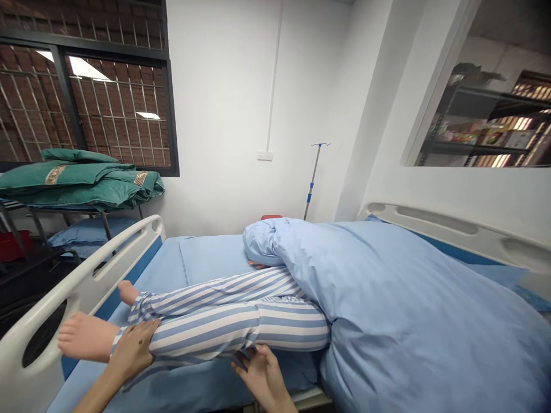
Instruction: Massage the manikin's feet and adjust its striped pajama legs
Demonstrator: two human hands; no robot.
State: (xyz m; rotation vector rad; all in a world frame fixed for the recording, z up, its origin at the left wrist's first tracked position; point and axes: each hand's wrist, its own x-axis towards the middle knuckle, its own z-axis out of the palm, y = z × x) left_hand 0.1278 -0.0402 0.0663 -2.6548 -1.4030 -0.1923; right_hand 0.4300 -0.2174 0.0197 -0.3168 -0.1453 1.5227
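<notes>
A manikin lies on a hospital bed [202, 258] in blue-and-white striped pyjama trousers [232, 312], legs stretched toward the left, bare feet [86, 335] near the footboard. A light blue duvet [387, 310] covers its upper body. My left hand [133, 347] lies wrapped over the near ankle at the trouser cuff. My right hand [258, 370] is under the near thigh, its fingers pinching the striped fabric.
A white footboard rail [81, 272] runs along the left, a white side rail [451, 226] along the far right. Folded green blankets [81, 183] lie on a rack by the barred window. An IV pole [313, 178] stands by the back wall.
</notes>
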